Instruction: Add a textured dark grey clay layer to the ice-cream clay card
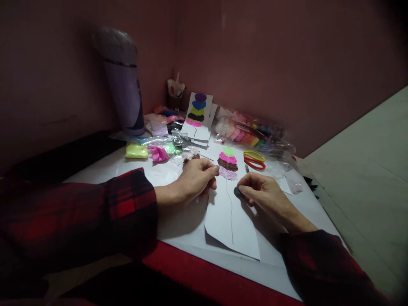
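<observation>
My left hand (196, 178) rests on the white table (105, 170) with its fingers curled, the fingertips pinched at the left edge of a white card (232, 221). The card carries stacked clay bands (227, 161) in green, pink, brown and lilac above a thin drawn line. My right hand (266, 193) lies at the card's right edge, fingers closed over a small dark grey lump of clay (237, 191). Both arms wear red and black plaid sleeves.
Clay packets in yellow (136, 151), pink (158, 153) and green lie at the back left beside a tall purple tumbler (124, 85). A finished card (198, 111) leans against the wall. A bag of coloured clay (251, 131) and red and yellow loops (254, 159) sit right.
</observation>
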Demonstrator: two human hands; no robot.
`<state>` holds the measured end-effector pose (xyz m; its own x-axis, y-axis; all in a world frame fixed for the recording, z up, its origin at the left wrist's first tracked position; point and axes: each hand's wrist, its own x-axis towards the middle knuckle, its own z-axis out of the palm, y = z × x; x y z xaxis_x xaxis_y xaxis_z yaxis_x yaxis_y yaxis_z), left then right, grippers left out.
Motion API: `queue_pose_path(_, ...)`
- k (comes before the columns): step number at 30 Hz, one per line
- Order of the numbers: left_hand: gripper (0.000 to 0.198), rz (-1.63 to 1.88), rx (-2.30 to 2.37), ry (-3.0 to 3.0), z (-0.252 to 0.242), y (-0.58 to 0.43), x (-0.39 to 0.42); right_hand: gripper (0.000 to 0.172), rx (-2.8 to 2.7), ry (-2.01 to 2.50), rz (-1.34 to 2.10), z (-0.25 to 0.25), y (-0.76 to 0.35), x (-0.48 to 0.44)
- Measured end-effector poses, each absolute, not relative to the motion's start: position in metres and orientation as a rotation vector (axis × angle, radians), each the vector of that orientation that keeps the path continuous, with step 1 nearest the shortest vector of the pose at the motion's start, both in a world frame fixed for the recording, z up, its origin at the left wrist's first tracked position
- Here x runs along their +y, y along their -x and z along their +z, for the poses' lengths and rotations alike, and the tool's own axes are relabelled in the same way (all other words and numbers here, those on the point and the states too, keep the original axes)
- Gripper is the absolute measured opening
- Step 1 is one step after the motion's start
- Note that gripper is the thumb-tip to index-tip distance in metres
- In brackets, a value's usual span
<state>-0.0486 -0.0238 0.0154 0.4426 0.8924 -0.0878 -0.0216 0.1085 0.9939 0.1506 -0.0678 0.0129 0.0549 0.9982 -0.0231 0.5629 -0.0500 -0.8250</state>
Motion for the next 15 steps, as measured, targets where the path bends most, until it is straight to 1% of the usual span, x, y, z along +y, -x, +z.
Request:
queue_pose_path(7, 0.024, 0.837, 0.865, -1.311, 0.0117, 0.0489, -0.0222, 0.009, -1.393, 1.631, 0.897, 0.0181, -0.147, -0.0685)
queue_pose_path(15, 0.025, 0.822, 0.878, -1.281, 0.0138, 0.0481, -0.0236, 0.006, -1.362, 1.712, 0.839, 0.0134, -0.1467, -0.067)
